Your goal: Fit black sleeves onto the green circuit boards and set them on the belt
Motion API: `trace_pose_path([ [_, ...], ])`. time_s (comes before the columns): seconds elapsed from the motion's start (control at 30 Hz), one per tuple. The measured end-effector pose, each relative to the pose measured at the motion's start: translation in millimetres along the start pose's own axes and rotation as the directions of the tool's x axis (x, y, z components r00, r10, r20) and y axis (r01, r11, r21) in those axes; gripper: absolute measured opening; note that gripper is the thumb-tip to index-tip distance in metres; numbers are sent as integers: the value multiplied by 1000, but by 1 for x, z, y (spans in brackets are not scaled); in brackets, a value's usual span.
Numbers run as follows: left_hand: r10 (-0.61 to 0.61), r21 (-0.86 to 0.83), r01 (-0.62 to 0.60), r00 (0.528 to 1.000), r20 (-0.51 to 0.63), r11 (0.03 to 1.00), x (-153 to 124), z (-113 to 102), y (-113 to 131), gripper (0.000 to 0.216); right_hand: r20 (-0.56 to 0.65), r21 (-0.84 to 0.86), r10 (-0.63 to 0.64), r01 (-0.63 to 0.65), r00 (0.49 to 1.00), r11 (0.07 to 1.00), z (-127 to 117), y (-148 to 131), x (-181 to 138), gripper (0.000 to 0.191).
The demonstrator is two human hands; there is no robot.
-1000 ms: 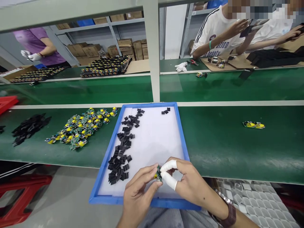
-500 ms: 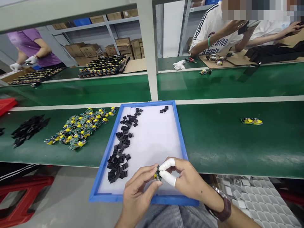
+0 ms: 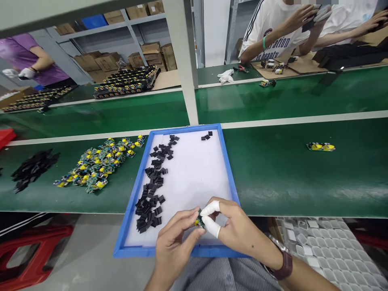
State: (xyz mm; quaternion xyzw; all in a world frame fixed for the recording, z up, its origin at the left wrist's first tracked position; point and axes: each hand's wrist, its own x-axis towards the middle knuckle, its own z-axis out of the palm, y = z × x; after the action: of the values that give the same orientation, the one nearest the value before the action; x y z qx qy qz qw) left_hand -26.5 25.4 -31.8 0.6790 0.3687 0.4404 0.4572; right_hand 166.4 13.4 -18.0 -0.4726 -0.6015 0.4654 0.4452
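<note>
My left hand (image 3: 174,242) and my right hand (image 3: 233,228) meet over the near end of a blue-rimmed white tray (image 3: 138,178). Both pinch one small green circuit board (image 3: 199,221) with a yellow part. White finger cots cover my right thumb and forefinger. A long heap of small black parts (image 3: 154,182) runs down the tray's left side, and a few more black parts (image 3: 206,136) lie at its far end.
A pile of green and yellow circuit boards (image 3: 97,163) and a heap of black pieces (image 3: 32,167) lie on the green bench (image 3: 287,173) left of the tray. One finished board (image 3: 320,146) lies right. Other people work across the conveyor. A white cell tray (image 3: 324,246) sits below right.
Both hands stay pinched on the small board and turn it slightly; the view has tilted down a little, so the tray and bench sit higher in the frame.
</note>
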Motion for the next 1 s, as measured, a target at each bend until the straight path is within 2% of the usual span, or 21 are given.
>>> trace_pose_path([
  [0.17,-20,21,20,1000,-3,1000,0,1,-2,46,67,-7,-13,14,998,1000,-6,1,1,24],
  [0.3,-1,144,8,999,-50,990,-3,4,-4,48,17,30,0,-1,1000,1000,-5,3,-2,19],
  [0.43,117,309,-86,990,-83,947,-6,8,-3,51,-46,-12,-56,56,997,998,-1,4,-10,19],
  [0.53,228,390,-176,969,-91,904,-6,12,0,56,-11,-20,-73,73,997,997,0,2,-16,21],
  [0.67,320,412,-259,943,-87,874,-5,16,1,63,44,16,-68,67,997,998,2,4,-17,27],
  [0.8,315,388,-257,944,-93,885,-5,17,0,63,15,28,-105,104,994,994,1,8,-13,29],
  [0.93,310,365,-255,946,-98,895,-6,16,-2,62,128,13,-87,86,988,996,-2,2,-11,34],
  [1.0,306,365,-246,945,-115,898,-6,16,-1,62,139,4,-85,86,987,996,-2,-1,-12,35],
])
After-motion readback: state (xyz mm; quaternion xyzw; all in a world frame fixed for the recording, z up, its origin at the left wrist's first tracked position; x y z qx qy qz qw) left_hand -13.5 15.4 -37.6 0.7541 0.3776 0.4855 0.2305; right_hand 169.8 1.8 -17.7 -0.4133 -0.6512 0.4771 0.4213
